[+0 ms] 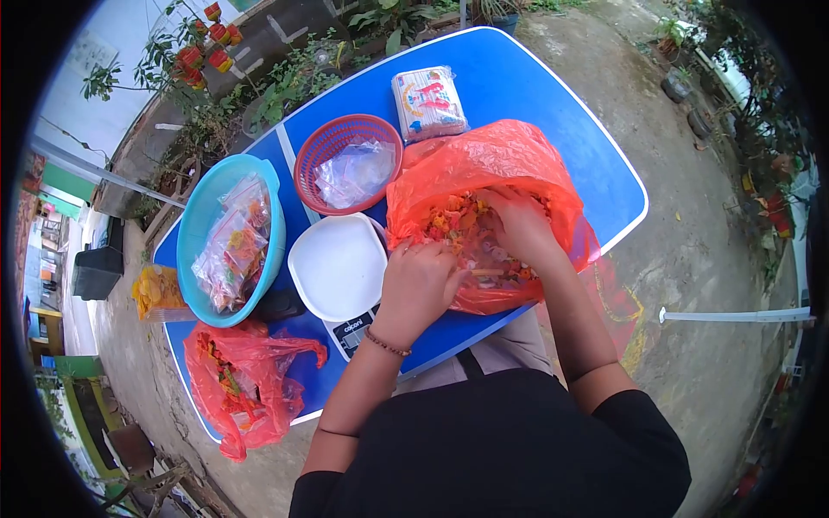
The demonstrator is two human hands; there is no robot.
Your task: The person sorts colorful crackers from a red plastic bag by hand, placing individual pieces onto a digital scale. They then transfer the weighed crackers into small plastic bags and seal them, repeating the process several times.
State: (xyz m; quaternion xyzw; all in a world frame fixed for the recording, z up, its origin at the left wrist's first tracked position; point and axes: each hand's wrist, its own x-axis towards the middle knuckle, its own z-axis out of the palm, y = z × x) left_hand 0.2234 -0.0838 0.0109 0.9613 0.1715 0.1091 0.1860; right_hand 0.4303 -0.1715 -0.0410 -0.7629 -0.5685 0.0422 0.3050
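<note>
A large open red plastic bag [509, 155] full of small colourful snack pieces [458, 220] lies on the blue table in front of me. My left hand [423, 278] is at the bag's near left edge, its fingers bent over the rim; what they grip there is hard to make out. My right hand [522, 226] reaches inside among the pieces, with its fingertips hidden. Left of the bag, an empty white square tray [338, 266] rests on a kitchen scale [352, 333].
A red basket [348, 164] holds clear plastic bags. The teal basin [229, 242] contains filled packets. A smaller red bag [242, 384] lies at the near left, a yellow snack packet [158, 289] beside the basin. A wrapped white pack [429, 102] stands at the far side.
</note>
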